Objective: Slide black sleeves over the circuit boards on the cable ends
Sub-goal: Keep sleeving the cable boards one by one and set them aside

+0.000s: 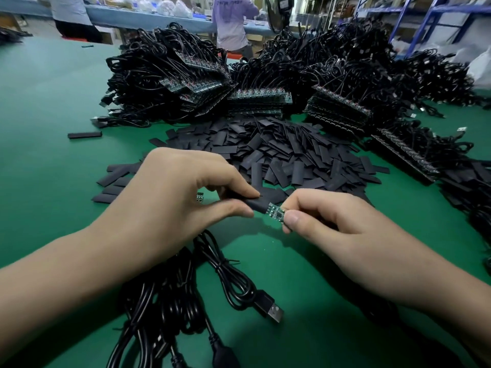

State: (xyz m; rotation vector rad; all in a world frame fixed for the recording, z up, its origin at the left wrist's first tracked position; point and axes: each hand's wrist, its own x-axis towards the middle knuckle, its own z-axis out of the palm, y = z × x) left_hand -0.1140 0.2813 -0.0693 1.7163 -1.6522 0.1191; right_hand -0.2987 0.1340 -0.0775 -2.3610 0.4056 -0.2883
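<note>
Sleeve point(258, 205), likely soft, is being pinched by left hand point(186, 200); right hand point(332, 221) is pinching stiff, fragile-looking board point(275, 211) by its end.

Bare green table point(53, 115) open on the left; clutter ahead and on the right.
Sleeve pile point(287, 152) fills the centre; tall cable heaps point(164, 73) wall off the back; board rows point(406, 155) crowd the right; loose cables point(186, 293) cover the near edge.

left hand point(170, 205) pinching black sleeve point(255, 204), right hand point(334, 221) pinching circuit board point(275, 210)
</note>
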